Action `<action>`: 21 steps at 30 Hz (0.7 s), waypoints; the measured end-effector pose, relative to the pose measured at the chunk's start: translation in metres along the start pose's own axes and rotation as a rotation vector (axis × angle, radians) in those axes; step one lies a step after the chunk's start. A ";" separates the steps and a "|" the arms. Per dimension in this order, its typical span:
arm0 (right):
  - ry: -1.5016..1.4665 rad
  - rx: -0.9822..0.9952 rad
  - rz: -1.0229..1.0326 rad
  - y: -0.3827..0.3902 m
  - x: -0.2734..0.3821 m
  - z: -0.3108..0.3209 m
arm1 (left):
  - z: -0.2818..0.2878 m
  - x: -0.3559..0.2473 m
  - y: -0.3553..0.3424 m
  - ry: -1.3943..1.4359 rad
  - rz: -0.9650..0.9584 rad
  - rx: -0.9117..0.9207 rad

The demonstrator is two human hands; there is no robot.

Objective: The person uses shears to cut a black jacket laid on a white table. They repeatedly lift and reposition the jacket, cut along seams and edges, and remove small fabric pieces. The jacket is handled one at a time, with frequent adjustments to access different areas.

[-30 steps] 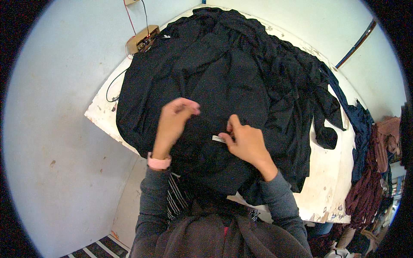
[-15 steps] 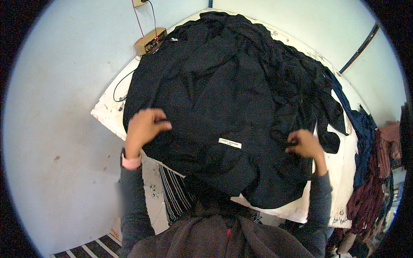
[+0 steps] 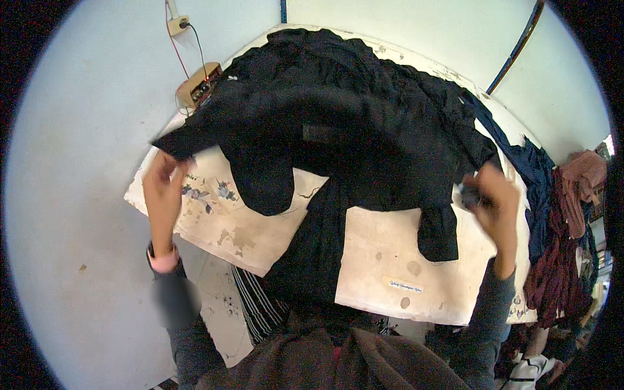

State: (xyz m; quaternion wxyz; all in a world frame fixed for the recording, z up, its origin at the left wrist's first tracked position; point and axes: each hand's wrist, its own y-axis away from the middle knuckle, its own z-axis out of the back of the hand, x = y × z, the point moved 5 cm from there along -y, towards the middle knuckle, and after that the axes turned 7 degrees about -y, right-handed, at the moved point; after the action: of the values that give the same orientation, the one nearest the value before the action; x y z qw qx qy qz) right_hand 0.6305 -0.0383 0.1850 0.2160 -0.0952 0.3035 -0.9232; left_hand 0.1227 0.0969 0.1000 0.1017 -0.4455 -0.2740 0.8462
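I hold up a black garment (image 3: 390,175) at both sides, blurred along its middle, above the pale, stained table (image 3: 403,253). My left hand (image 3: 164,185), with a pink band at the wrist, pinches its left corner near the table's left side. My right hand (image 3: 494,201), smeared by motion, is closed on its right side. Dark flaps dangle between my hands, and a black piece runs down the middle to the front edge. More crumpled black cloth (image 3: 338,58) is heaped at the back of the table.
A power strip (image 3: 198,84) with wires sits at the back left, below a wall socket (image 3: 177,26). Walls border the table at left and back. Navy cloth (image 3: 539,214), maroon cloth (image 3: 546,279) and a brown bundle (image 3: 575,188) lie along the right side.
My hands have moved apart to either side. The black garment has been lifted away from me, uncovering the front of the table; the white label on it no longer shows.
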 end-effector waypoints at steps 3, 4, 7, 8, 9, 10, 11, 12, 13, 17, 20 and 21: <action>-0.304 0.485 -0.246 0.068 0.015 -0.035 | 0.006 0.024 0.074 -0.169 -0.006 0.275; -0.336 0.572 -0.238 0.084 0.027 -0.048 | 0.008 0.024 0.096 -0.215 0.057 0.369; -0.465 0.843 -0.464 0.103 0.047 -0.064 | 0.011 0.025 0.129 -0.475 0.091 0.617; -0.509 0.813 -0.530 0.099 0.049 -0.059 | 0.010 0.012 0.127 -0.497 0.062 0.535; -0.558 0.781 -0.592 0.097 0.050 -0.060 | 0.005 -0.006 0.124 -0.525 0.035 0.450; -0.640 0.665 -0.629 0.094 0.052 -0.063 | -0.002 -0.021 0.121 -0.549 0.004 0.364; -0.719 0.544 -0.663 0.092 0.054 -0.072 | -0.013 -0.031 0.117 -0.464 -0.014 0.363; -0.794 0.422 -0.696 0.091 0.058 -0.080 | -0.028 -0.043 0.118 -0.390 -0.051 0.379; -0.872 0.361 -0.686 0.084 0.067 -0.092 | -0.042 -0.057 0.118 -0.321 -0.090 0.388; -1.074 0.245 -0.719 0.067 0.106 -0.139 | -0.109 -0.085 0.141 -0.137 -0.181 0.563; -1.166 0.161 -0.846 0.077 0.111 -0.171 | -0.139 -0.103 0.156 -0.162 -0.217 0.500; -1.195 0.133 -0.909 0.083 0.109 -0.180 | -0.147 -0.106 0.160 -0.183 -0.214 0.502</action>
State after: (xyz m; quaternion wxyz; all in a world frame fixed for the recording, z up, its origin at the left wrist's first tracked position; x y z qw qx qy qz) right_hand 0.5065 -0.0550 -0.0040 -0.0531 -0.6824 0.0093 -0.7290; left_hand 0.3152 -0.0252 0.0188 0.2723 -0.2966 -0.1095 0.9088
